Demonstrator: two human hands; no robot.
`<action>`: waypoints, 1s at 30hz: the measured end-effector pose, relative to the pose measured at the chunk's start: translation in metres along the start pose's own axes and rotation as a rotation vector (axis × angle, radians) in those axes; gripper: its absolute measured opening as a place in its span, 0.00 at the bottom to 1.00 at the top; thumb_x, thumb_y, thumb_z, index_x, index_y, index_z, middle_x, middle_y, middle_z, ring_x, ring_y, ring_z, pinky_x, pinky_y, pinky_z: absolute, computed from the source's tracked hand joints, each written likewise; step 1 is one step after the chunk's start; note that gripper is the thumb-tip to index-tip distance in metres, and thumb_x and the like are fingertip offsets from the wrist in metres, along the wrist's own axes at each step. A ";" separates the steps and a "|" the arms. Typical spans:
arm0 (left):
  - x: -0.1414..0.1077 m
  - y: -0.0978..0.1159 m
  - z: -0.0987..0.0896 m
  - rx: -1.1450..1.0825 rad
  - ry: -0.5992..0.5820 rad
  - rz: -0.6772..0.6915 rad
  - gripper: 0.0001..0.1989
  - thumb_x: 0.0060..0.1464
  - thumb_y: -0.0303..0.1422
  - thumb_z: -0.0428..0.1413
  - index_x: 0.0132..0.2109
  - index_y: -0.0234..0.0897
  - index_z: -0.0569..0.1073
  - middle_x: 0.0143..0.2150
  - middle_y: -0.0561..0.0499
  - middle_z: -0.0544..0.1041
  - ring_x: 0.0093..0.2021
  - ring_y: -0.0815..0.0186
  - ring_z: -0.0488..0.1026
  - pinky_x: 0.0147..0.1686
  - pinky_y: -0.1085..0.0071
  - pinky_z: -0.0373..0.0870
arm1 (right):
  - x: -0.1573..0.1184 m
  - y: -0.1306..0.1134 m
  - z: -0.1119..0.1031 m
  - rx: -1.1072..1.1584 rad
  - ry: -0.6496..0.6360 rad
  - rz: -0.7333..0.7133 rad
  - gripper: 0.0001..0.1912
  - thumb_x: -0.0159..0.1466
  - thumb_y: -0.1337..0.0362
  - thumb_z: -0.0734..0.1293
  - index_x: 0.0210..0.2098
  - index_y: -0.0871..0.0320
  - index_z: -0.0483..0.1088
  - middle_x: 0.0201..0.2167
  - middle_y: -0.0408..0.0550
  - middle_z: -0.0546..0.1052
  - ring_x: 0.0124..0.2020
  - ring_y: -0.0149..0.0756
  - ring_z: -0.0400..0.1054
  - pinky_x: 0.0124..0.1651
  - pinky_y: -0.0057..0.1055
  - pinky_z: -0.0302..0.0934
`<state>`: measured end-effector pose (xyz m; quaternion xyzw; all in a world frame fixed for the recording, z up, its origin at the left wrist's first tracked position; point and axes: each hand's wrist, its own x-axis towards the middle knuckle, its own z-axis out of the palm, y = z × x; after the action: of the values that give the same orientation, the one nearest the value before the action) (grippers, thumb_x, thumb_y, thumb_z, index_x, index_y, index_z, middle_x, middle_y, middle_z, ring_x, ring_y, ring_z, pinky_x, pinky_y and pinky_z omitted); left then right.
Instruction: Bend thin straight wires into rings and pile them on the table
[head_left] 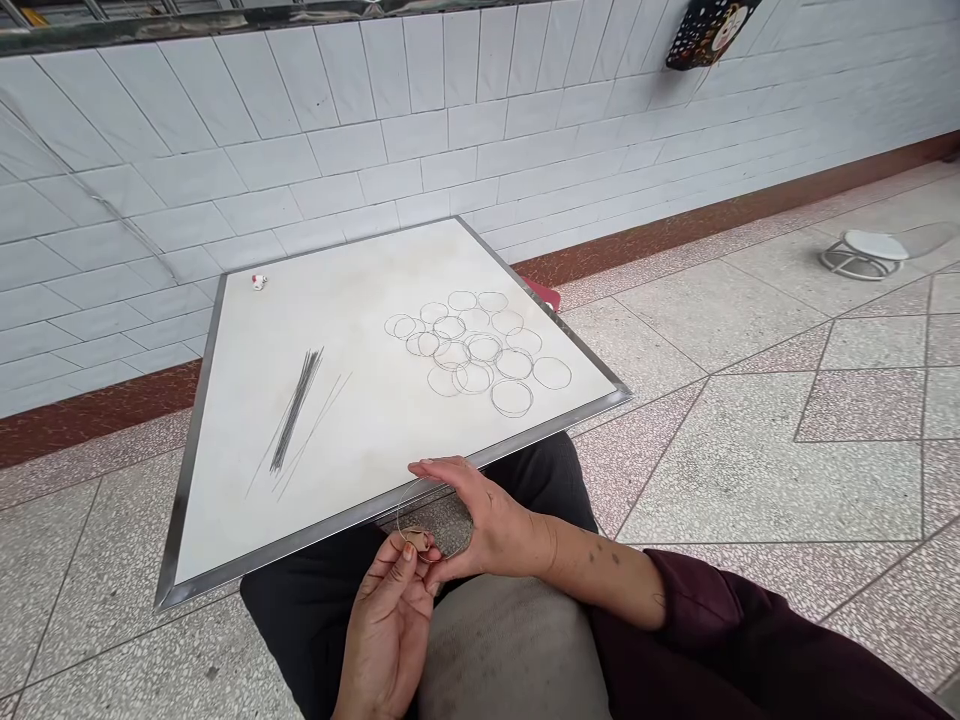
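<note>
A thin wire ring (398,512) is held between my two hands just off the table's front edge, above my lap. With thumb and fingers, my left hand (391,615) pinches the ring's lower left side, together with a small tan piece (417,540) that looks like cloth or tape. My right hand (495,525) curves around the ring's right side, thumb below and fingers above, gripping it by the rim. On the white table (360,270), many similar wire rings (512,397) lie overlapping at the right. A bundle of straight thin wires (296,412) lies at the left.
Loose single wires (319,425) flank the bundle. A small white and red item (259,282) sits near the table's far left corner. The table has a raised-looking metal edge (397,495) and stands against a tiled wall. A low stool (864,254) stands at the right.
</note>
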<state>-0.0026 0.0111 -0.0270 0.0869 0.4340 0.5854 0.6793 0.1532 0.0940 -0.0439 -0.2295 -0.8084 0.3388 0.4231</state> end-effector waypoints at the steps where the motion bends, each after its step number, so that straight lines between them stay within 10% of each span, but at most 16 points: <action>1: 0.000 0.000 0.000 -0.002 -0.004 -0.004 0.08 0.45 0.31 0.70 0.33 0.34 0.81 0.35 0.49 0.78 0.38 0.67 0.73 0.43 0.71 0.74 | 0.000 0.000 0.000 0.004 -0.001 0.002 0.58 0.48 0.54 0.81 0.69 0.52 0.47 0.62 0.59 0.67 0.62 0.46 0.63 0.62 0.43 0.61; 30: 0.000 0.001 -0.007 0.001 -0.081 -0.014 0.07 0.51 0.31 0.66 0.39 0.35 0.82 0.40 0.47 0.80 0.45 0.63 0.75 0.49 0.69 0.72 | -0.004 0.003 0.003 0.066 0.106 0.021 0.64 0.44 0.56 0.83 0.69 0.48 0.44 0.59 0.58 0.70 0.57 0.47 0.69 0.61 0.47 0.61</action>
<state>-0.0076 0.0083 -0.0306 0.1078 0.4072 0.5762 0.7004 0.1537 0.0923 -0.0495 -0.2418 -0.7708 0.3570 0.4690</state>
